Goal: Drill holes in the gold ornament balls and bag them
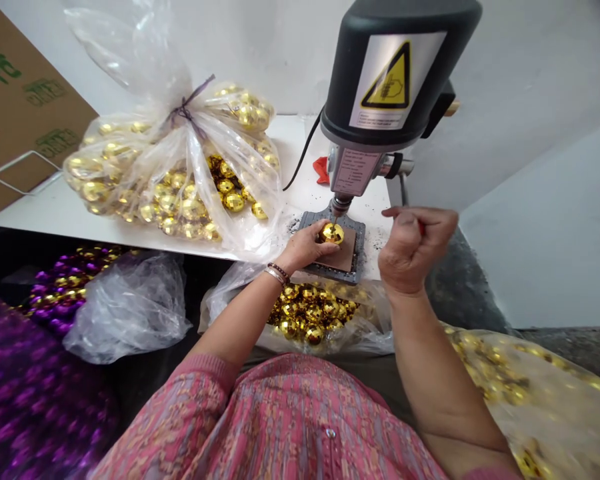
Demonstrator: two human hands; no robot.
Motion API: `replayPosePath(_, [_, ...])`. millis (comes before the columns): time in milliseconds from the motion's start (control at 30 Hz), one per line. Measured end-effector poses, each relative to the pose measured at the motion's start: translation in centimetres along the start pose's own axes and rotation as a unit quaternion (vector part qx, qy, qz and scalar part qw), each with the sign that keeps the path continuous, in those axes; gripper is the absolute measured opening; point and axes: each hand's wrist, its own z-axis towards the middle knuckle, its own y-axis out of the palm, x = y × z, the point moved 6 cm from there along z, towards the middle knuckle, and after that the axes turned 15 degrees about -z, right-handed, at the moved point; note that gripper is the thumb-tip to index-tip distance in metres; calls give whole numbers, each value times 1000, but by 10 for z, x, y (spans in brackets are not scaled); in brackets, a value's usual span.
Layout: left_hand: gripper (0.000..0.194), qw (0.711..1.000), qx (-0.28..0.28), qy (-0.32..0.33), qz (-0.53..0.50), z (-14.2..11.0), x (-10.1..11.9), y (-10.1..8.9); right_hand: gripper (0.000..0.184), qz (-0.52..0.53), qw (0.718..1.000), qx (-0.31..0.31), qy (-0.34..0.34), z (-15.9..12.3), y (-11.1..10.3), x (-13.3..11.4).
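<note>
My left hand (pixel 304 248) pinches a gold faceted ball (pixel 333 233) between thumb and fingers. Under the ball lies a brown board (pixel 347 252) on the grey base (pixel 359 243) of a small drill press (pixel 357 167). The drill bit (pixel 335 219) comes down to the top of the ball; whether it has entered cannot be made out. To the right, my right hand (pixel 416 248) is closed around the end of the press's feed lever (pixel 404 190), with a bit of red showing between the fingers. Its index finger points left.
A tied clear bag of gold balls (pixel 180 193) sits on the white table (pixel 125 233). An open bag of gold balls (pixel 313 313) rests at my lap. Purple balls (pixel 55 293), a crumpled plastic bag (pixel 130 310), a cardboard box (pixel 25 100) and another bag (pixel 545 407) surround me. Dark shavings dot the tabletop.
</note>
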Motion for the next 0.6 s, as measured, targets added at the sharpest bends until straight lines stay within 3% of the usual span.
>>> replayPosePath(133, [59, 999, 1, 11, -37, -1, 0, 1, 34, -12, 1000, -4, 19, 45, 0, -4])
replayPosePath(267, [60, 996, -2, 29, -88, -16, -3, -3, 31, 16, 991, -95, 93, 86, 12, 3])
replayPosePath(533, [66, 992, -121, 32, -11, -79, -22, -30, 27, 47, 982, -96, 153, 87, 14, 1])
replayPosePath(600, [67, 992, -127, 21, 7, -88, -27, -41, 26, 58, 982, -82, 158, 87, 13, -1])
